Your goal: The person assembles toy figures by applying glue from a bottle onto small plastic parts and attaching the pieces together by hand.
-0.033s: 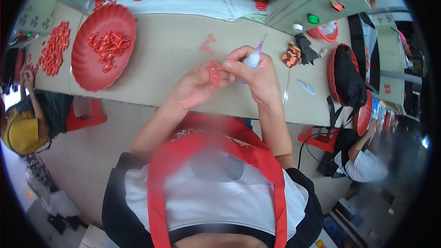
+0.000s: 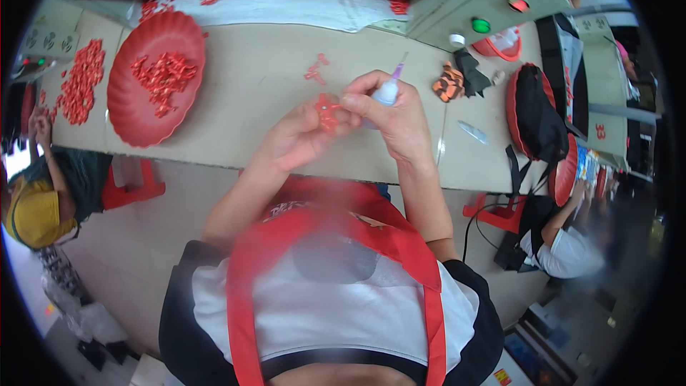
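In front of my chest, my left hand is closed around a small glossy red piece with a tiny shiny spot on it. Against that piece, the thumb and index finger of my right hand come together, perhaps on a small part too little to make out. The same right hand keeps a small white squeeze bottle tucked in its grip, its purple needle tip pointing up and away from me. Beyond my hands, a few loose red pieces lie on the pale table.
To the left stands a scalloped red dish holding red pieces; another heap lies beyond it. A machine opening at the back holds more. At right are an orange-black cloth bundle, a blade-like object and a black bag. Co-workers sit either side.
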`<state>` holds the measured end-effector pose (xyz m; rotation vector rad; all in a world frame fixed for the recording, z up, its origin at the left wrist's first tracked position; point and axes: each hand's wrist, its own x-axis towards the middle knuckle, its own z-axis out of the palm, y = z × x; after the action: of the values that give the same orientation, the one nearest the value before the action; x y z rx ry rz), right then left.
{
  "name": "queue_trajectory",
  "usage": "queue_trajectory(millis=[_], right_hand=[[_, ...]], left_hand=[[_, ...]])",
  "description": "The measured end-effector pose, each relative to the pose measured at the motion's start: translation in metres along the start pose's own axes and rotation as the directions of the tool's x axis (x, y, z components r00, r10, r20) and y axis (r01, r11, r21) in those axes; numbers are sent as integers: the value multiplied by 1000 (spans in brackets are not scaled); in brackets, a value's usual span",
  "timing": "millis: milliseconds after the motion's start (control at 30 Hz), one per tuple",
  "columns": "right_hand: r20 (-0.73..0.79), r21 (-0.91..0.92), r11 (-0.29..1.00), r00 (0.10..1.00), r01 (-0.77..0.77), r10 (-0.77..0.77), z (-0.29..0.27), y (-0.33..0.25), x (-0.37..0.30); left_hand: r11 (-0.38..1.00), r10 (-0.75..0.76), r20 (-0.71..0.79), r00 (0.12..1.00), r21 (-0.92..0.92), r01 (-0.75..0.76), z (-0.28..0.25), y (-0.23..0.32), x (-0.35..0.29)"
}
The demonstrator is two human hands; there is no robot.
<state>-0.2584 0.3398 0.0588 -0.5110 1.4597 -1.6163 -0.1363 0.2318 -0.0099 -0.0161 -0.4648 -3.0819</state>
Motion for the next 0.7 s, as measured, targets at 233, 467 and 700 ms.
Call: queue_trajectory(millis=[233, 467, 700], right_hand=[[-406, -854, 515, 714, -75, -570, -82, 36, 4], [-554, -715, 632, 795, -299, -249, -98, 31, -7], [-91, -204, 944, 956, 258, -281, -3, 7, -27]], left_hand=[[904, -29, 82, 996, -424, 61, -15, -2, 0], [884, -52, -18, 998, -467, 37, 1, -10, 10], [990, 118, -101, 988, -70, -126, 19, -6, 8]])
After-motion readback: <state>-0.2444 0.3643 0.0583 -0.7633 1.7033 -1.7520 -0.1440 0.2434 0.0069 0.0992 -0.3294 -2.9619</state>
